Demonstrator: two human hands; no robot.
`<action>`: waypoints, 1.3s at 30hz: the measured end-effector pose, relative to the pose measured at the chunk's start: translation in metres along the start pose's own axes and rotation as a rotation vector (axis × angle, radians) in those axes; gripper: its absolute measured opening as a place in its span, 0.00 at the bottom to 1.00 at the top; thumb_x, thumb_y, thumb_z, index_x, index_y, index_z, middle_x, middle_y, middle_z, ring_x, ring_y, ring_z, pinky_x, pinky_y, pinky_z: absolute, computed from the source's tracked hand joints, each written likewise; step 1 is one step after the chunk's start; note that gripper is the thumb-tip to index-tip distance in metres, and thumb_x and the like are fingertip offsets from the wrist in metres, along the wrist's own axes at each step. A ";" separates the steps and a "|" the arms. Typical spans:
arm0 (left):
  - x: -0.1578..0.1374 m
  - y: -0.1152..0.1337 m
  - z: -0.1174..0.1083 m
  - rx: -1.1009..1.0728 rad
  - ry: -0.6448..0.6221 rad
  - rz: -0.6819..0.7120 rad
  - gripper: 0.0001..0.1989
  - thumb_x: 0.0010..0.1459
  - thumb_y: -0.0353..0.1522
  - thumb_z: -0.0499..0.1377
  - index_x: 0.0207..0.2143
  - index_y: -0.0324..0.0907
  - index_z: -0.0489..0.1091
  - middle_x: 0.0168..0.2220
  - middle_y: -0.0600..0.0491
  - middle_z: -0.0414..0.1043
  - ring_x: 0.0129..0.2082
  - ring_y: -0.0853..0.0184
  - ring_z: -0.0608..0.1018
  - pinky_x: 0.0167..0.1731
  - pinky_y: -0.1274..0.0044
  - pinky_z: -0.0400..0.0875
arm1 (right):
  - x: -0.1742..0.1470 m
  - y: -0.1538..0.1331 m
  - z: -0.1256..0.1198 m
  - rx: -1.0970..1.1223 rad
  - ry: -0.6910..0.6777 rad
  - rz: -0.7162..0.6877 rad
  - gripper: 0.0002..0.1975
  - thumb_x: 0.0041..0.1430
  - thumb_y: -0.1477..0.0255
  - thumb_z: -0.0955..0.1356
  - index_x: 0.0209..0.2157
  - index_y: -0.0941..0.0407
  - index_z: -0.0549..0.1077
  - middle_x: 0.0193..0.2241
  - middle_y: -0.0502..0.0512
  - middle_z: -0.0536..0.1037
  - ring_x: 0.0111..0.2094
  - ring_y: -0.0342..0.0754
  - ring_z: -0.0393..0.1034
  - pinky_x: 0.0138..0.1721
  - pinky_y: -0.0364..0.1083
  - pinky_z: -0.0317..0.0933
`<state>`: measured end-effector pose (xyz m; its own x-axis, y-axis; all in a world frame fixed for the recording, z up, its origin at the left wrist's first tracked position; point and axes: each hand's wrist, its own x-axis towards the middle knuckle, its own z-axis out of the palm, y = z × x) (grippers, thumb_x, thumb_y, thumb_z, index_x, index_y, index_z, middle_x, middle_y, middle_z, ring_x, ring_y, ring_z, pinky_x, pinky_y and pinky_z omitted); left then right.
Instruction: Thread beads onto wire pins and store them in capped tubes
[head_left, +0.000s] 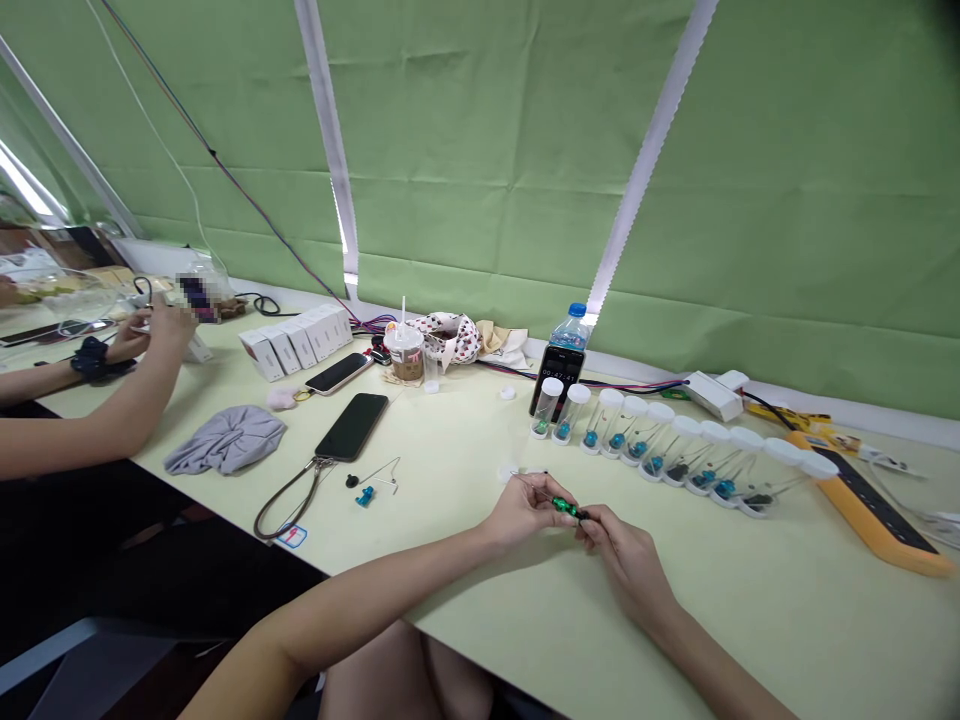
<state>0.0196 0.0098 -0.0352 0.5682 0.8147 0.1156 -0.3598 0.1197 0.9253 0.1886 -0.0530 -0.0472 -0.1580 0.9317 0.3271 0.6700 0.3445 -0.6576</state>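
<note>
Near the front of the table, my left hand (525,515) pinches a small shiny green metal piece (564,507) with a thin wire running back from it. My right hand (628,552) is closed at the other end of the piece, on a small black part (583,516) that touches the green one. Both sets of fingertips partly hide these parts. Left of my hands lie a loose blue fitting (365,496), a small black knob (352,481) and a bent thin wire (391,472). Behind my hands is a blurred white cap (508,470).
Several clear tubes with white caps (611,398) stand in a row, holding coloured fittings and wires. A phone showing a timer (559,375) leans on a bottle (574,325). An orange power strip (874,510) lies right. Another person's hands (169,330) work at the left.
</note>
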 end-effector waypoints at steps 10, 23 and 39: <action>0.000 0.001 -0.002 -0.032 0.016 0.000 0.17 0.36 0.33 0.70 0.29 0.34 0.71 0.30 0.48 0.74 0.31 0.67 0.76 0.35 0.74 0.70 | 0.001 -0.001 0.002 -0.052 0.140 -0.049 0.11 0.61 0.63 0.60 0.43 0.53 0.65 0.30 0.53 0.76 0.27 0.46 0.72 0.29 0.44 0.66; 0.001 -0.003 -0.002 -0.010 0.011 0.004 0.18 0.34 0.33 0.70 0.29 0.35 0.73 0.28 0.50 0.72 0.30 0.68 0.75 0.35 0.74 0.70 | -0.001 0.002 0.002 -0.086 0.111 -0.061 0.11 0.63 0.64 0.58 0.41 0.54 0.67 0.28 0.52 0.78 0.27 0.46 0.73 0.29 0.43 0.65; -0.001 -0.003 -0.001 0.026 -0.030 0.000 0.17 0.36 0.35 0.69 0.30 0.35 0.73 0.28 0.50 0.71 0.29 0.69 0.74 0.33 0.75 0.68 | -0.001 0.001 0.000 -0.040 0.008 -0.022 0.14 0.65 0.63 0.54 0.37 0.53 0.66 0.24 0.50 0.74 0.25 0.45 0.70 0.29 0.43 0.64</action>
<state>0.0192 0.0095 -0.0385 0.5906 0.7970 0.1262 -0.3408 0.1046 0.9343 0.1889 -0.0537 -0.0482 -0.1676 0.9231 0.3463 0.6948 0.3598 -0.6228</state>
